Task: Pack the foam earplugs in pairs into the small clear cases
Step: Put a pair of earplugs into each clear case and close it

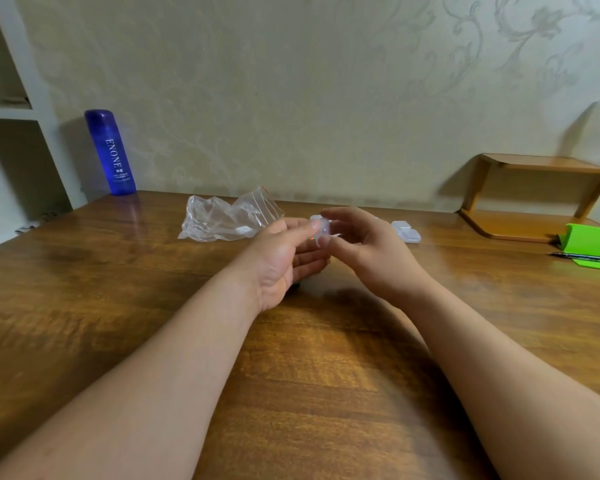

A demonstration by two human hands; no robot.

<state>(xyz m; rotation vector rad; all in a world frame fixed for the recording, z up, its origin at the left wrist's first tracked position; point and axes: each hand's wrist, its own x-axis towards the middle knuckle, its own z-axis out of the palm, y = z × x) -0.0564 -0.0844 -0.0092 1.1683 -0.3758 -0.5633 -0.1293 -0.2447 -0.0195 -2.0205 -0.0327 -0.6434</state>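
Fingers (303, 233) on my left hand (284, 258) pinch a small clear case (321, 230) from one side, and my right hand (371, 251) curls thumb and forefinger round its other side. It's held up off the counter (291, 375), just right of the crumpled zip bag (222, 220). Can't tell if any earplugs are inside, too blurry. More clear cases (406, 232) sit on the counter further right of the bag, and a blue ENONE bottle (111, 152) stands back-left of it.
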